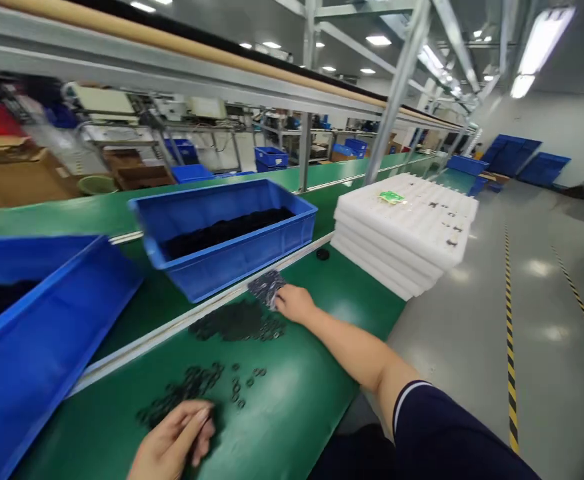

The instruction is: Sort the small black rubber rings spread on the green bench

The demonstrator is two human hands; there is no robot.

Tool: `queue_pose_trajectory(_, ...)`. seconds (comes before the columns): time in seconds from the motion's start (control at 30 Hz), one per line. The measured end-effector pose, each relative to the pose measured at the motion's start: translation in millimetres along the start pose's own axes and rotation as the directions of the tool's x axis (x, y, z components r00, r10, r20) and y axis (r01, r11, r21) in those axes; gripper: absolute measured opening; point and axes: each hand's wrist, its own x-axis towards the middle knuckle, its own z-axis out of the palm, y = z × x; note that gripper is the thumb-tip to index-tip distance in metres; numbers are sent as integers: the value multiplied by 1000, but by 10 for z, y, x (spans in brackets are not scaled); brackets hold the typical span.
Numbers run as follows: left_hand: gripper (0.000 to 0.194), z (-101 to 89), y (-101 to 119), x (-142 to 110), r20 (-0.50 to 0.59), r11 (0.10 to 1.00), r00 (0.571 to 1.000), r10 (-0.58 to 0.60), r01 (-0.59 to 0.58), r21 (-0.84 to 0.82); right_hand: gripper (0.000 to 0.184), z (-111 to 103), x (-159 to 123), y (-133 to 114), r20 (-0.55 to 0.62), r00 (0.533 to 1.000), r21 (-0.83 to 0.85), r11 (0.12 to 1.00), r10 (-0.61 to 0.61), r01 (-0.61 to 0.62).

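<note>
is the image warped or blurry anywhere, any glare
In the head view, wide-angle distortion tilts the grey steel upright; ceiling lights leave pale glare on the polished grey floor; the person's left hand looks slightly soft at the bottom edge.

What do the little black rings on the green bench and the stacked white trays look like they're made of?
The black rings look like rubber: dull, matte, with no shine, though dark plastic is possible. The white trays look like molded foam or plastic, with a smooth matte surface and thick, rounded edges.
</note>
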Motion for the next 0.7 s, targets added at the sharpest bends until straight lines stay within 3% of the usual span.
queue_pose_trajectory(0.13, 56, -37, -93, 19, 132, 999, 991, 1, 3, -33, 36, -8, 10, -45, -15, 999, -75, 996, 45, -46)
queue_pose_trajectory(0.27, 48, -72, -172, 44, 225, 996, 973, 52, -35, -79, 27, 3, 20, -63, -28, 997, -95, 992, 78, -80)
queue_pose_trajectory(0.7, 34, -21, -355, 19, 229, 977, 953, 197, -170, -132, 30, 56, -2, -147, -23, 985, -219, 960, 173, -174)
